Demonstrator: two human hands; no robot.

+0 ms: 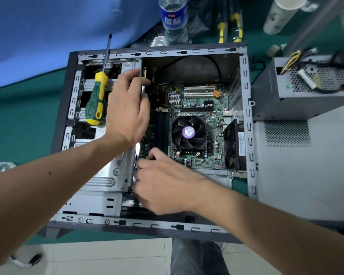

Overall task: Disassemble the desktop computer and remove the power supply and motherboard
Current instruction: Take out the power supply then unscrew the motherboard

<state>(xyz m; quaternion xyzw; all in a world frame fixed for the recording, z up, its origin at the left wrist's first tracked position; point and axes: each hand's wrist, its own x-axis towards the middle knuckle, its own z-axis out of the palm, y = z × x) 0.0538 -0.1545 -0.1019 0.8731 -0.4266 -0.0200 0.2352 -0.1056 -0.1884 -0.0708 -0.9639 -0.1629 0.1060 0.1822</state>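
The open computer case [246, 120] lies on its side on the green table. Inside it the green motherboard [199, 102] sits flat, with a black CPU fan [188, 132] in its middle. My left hand [125, 108] grips the metal edge of the drive cage [107, 175] at the board's left side. My right hand [165, 181] has its fingers curled down at the board's near left corner, where black cables run; what the fingers hold is hidden. The grey power supply [310, 84] stands outside the case at the right, its cables loose on top.
A green and yellow screwdriver [97, 96] lies on the drive cage at the left. The grey side panel [298, 155] lies right of the case. A water bottle [174, 18], yellow-handled tools [229, 26] and a paper cup [284, 10] stand behind. My knee shows below the table edge.
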